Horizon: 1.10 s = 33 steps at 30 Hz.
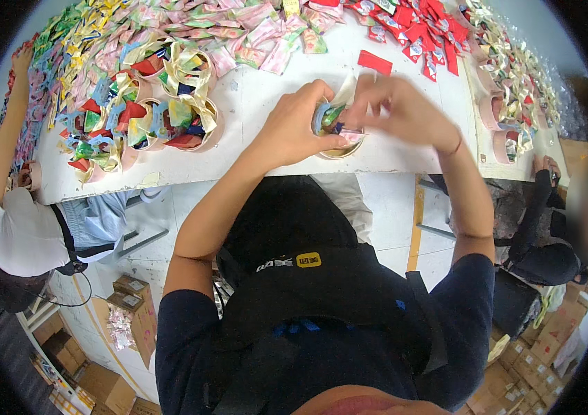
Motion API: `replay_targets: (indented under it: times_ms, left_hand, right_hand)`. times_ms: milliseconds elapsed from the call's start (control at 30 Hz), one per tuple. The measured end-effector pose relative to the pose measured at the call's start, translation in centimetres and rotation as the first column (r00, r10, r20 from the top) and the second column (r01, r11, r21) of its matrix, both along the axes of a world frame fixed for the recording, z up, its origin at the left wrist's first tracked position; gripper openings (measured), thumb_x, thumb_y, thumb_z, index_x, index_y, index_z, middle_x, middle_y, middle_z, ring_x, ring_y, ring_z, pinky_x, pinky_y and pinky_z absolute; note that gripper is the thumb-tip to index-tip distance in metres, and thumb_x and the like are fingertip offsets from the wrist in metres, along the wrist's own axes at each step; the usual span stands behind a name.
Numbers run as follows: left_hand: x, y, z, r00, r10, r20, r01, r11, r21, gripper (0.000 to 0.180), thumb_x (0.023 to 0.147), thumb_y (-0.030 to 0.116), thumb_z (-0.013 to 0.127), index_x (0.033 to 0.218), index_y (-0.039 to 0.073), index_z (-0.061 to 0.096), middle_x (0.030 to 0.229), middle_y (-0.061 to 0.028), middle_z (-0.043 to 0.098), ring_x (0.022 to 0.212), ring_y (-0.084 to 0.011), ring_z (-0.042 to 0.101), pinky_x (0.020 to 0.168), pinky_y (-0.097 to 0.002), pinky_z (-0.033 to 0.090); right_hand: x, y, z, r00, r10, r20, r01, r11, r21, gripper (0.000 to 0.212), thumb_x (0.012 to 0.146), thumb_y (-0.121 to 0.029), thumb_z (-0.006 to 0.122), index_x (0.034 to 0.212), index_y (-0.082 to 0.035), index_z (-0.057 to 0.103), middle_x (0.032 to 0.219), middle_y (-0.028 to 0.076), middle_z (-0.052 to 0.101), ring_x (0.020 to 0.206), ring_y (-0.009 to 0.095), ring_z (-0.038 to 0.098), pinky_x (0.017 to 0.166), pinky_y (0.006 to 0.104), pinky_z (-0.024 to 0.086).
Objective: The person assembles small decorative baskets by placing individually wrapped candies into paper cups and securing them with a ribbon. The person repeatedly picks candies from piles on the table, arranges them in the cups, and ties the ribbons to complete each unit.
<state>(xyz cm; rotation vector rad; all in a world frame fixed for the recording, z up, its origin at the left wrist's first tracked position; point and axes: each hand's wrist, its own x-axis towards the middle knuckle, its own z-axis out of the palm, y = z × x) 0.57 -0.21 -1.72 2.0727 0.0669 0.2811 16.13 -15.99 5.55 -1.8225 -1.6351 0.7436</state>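
Observation:
A small round gift box (339,151) with a pale rim stands at the table's front edge, filled with small wrapped packets (335,117) in green, blue and pink. My left hand (297,124) is wrapped round the box's left side, its thumb along the near rim. Over the box's right side is my right hand (401,111), smeared by motion, so its fingers cannot be made out. A pale ribbon (346,90) rises from the box between my hands. Just beyond them, a single red packet (375,62) lies on the white table.
Several filled round boxes (200,142) with ribbons stand at the left. Heaps of pink packets (238,34) and red packets (418,31) cover the far side. More filled boxes (498,111) line the right. A person (24,214) works at the left, another (543,228) at the right.

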Motion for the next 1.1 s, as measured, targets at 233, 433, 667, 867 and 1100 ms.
replay_targets:
  times_ms: [233, 433, 667, 867, 1100]
  left_hand:
    - [-0.3, -0.5, -0.1, 0.998, 0.035, -0.043, -0.033, 0.998, 0.047, 0.059, 0.069, 0.03, 0.087, 0.108, 0.005, 0.052, 0.105, -0.0155, 0.063, 0.097, -0.0364, 0.059, 0.086, -0.0438, 0.045]
    - [-0.5, -0.4, 0.4, 0.994, 0.045, -0.101, -0.051, 0.997, -0.061, 0.057, 0.069, 0.028, 0.086, 0.109, 0.005, 0.051, 0.103, -0.0148, 0.063, 0.096, -0.0348, 0.059, 0.087, -0.0431, 0.044]
    - [0.1, 0.0, -1.2, 0.995, -0.036, 0.095, 0.043, 0.996, -0.072, 0.058, 0.065, 0.02, 0.085, 0.109, 0.004, 0.051, 0.097, -0.0151, 0.061, 0.092, -0.0355, 0.061, 0.081, -0.0421, 0.047]
    - [-0.1, 0.3, -1.0, 0.994, -0.061, 0.088, 0.061, 0.998, 0.009, 0.059, 0.061, 0.017, 0.086, 0.108, 0.003, 0.051, 0.1, -0.0174, 0.063, 0.089, -0.037, 0.062, 0.077, -0.0412, 0.049]
    - [-0.1, 0.4, -0.8, 0.995, -0.081, 0.057, 0.085, 0.994, -0.071, 0.058, 0.064, 0.016, 0.085, 0.11, 0.003, 0.051, 0.097, -0.0197, 0.062, 0.09, -0.039, 0.061, 0.078, -0.0423, 0.048]
  right_hand:
    - [1.7, 14.9, -5.7, 0.737, 0.106, 0.667, -0.117, 0.993, -0.029, 0.055, 0.072, 0.004, 0.062, 0.125, -0.007, 0.061, 0.118, 0.017, 0.062, 0.097, 0.033, 0.067, 0.084, 0.0457, 0.054]
    - [3.9, 12.6, -4.4, 0.838, -0.081, 0.54, -0.093, 0.954, 0.286, 0.032, 0.08, -0.013, 0.074, 0.111, -0.006, 0.068, 0.091, 0.011, 0.071, 0.087, 0.025, 0.069, 0.075, 0.0386, 0.056]
    - [-5.8, -3.3, -3.2, 0.873, -0.422, -0.244, 0.467, 0.867, 0.173, 0.016, 0.082, -0.01, 0.077, 0.097, -0.007, 0.074, 0.085, 0.007, 0.07, 0.069, 0.011, 0.061, 0.061, 0.0259, 0.048]
    - [-7.0, -0.5, -2.5, 0.899, -0.406, 0.162, 0.356, 0.895, 0.269, 0.011, 0.081, -0.011, 0.07, 0.089, -0.005, 0.066, 0.075, 0.014, 0.065, 0.064, 0.03, 0.064, 0.058, 0.0372, 0.05]
    - [-5.6, -0.5, -3.9, 0.951, -0.194, 0.241, 0.146, 0.969, 0.201, 0.011, 0.082, -0.014, 0.066, 0.09, -0.009, 0.06, 0.073, 0.013, 0.065, 0.068, 0.035, 0.064, 0.061, 0.0449, 0.049]
